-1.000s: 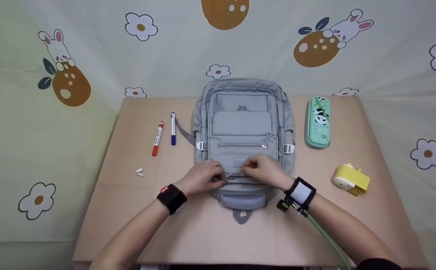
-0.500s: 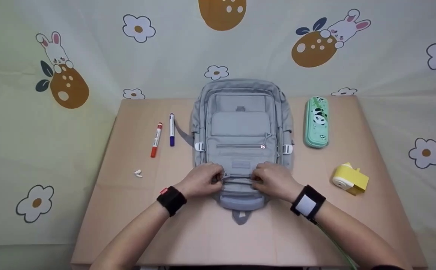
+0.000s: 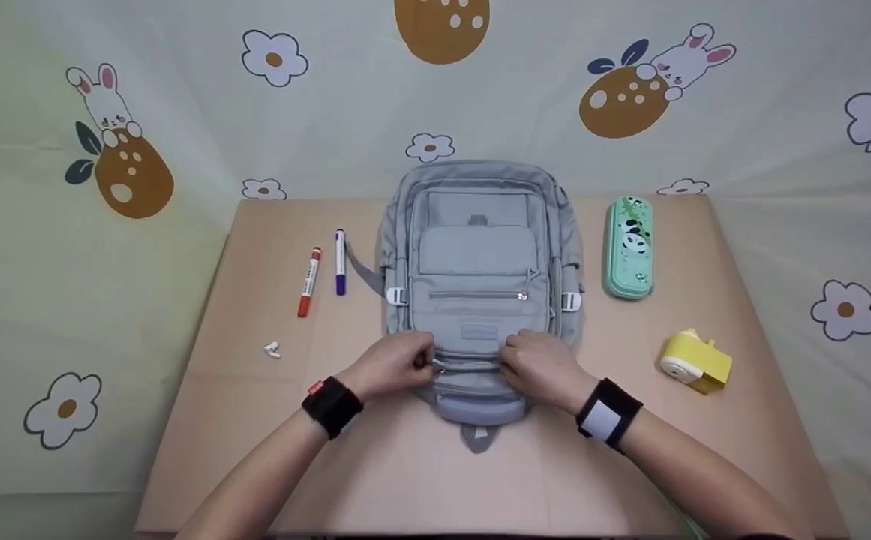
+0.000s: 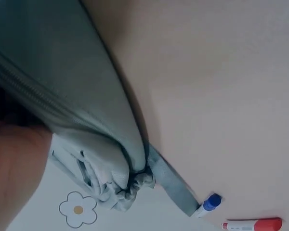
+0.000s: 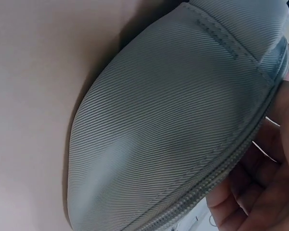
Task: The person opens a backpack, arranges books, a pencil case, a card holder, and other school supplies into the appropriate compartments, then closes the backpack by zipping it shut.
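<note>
Left grip | right grip | both apparently pinching grey backpack, near end

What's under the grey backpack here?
The brown tabletop shows beside the grey backpack, and a grey strap sticks out from one side toward the blue-capped marker. The surface directly beneath is covered by the backpack itself, so anything lying there cannot be seen.

From above, my head view faces forward and down across the tan rectangular surface; each wrist view looks close along the grey fabric backpack. Head and left wrist share the red-and-white cylindrical marker.
</note>
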A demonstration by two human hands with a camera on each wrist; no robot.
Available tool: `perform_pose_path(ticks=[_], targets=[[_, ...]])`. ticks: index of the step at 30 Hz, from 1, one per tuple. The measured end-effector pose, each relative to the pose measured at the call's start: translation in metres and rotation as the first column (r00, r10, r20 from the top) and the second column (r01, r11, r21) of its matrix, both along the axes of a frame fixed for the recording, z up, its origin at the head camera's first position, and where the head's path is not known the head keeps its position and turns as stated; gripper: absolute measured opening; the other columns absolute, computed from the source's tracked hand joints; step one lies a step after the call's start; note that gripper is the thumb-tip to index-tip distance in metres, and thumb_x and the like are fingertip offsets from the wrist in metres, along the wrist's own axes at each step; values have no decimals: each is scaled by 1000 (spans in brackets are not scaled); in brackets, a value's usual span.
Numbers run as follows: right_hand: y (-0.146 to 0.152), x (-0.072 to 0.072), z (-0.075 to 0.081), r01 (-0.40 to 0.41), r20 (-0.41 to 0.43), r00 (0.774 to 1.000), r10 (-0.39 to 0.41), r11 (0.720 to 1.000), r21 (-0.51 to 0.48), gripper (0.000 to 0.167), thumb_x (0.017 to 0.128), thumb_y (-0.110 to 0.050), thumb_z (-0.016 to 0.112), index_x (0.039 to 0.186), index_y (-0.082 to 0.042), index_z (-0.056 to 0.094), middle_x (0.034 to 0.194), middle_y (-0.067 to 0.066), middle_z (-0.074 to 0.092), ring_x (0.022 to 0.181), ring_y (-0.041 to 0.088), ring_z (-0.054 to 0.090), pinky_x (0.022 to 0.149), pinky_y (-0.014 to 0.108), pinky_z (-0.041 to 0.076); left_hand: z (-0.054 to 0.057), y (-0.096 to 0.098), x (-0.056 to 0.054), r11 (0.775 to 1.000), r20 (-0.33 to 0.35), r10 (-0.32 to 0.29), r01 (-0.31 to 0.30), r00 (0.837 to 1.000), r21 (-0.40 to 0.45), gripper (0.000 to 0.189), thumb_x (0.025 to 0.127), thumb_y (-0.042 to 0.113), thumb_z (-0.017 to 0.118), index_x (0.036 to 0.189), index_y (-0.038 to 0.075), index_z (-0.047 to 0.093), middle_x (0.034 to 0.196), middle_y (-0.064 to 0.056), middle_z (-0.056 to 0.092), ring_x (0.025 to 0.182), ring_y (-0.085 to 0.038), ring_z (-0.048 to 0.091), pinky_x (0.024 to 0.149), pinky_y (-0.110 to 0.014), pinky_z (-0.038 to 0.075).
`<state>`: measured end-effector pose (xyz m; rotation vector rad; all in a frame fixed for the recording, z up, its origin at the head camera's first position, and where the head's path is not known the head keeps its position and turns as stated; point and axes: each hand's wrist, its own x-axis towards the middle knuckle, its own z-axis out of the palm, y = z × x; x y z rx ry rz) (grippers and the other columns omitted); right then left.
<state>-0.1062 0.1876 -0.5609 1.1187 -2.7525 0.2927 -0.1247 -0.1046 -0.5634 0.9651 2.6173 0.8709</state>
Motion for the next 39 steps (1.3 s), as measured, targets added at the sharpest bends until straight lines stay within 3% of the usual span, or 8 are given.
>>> perform_pose_path(ticks=[5,10,15,21,32,39], targets=[[0,-1,-1,-18,-33,999,17,1000,-13,11,85,-19,75,79,-12,67,74,-2,61,68,18,56,59,34,49,3,0,1,998,-16,35,-36,999,-44,20,84,15,73,83,20,54,75,10,52,69,-11,50,61,-28,43],[1,-2,1,-23,-47,999,21,999,-26,12,82,-19,74,78,-12,64,74,-2,59,68,19,54,57,35,48,5,1,2,999,-44,20,-22,999,-47,23,90,18,75,84,18,54,76,9,52,70,-10,50,61,-27,43],[3,-2,1,-9,-48,999,8,1000,-24,15,82,-21,76,79,-13,64,75,-2,59,69,20,54,59,36,48,7,-1,1,1000,-64,10,-12,998,-22,23,85,10,76,83,16,54,78,8,53,72,-12,52,63,-28,45],[2,-3,0,-20,-19,1000,20,1000,-19,16,83,-22,76,80,-13,64,75,-1,60,70,20,55,60,36,48,11,-11,-4,998,-82,23,-28,996,-59,24,83,9,75,83,18,53,79,8,52,73,-13,51,64,-29,44],[4,-3,7,-11,13,1000,11,1000,-23,14,83,-21,76,79,-14,64,76,-3,60,71,18,55,62,35,49,11,-41,-24,984,-94,151,-158,984,-78,14,86,8,76,94,15,66,82,7,59,79,-15,53,69,-32,46],[3,-2,7,-8,22,1000,8,1000,-7,13,81,-19,74,77,-14,63,74,-3,57,69,18,52,60,35,46,7,-42,-25,981,-209,152,-173,966,-91,17,84,3,75,93,14,66,82,5,62,78,-16,54,68,-32,47]])
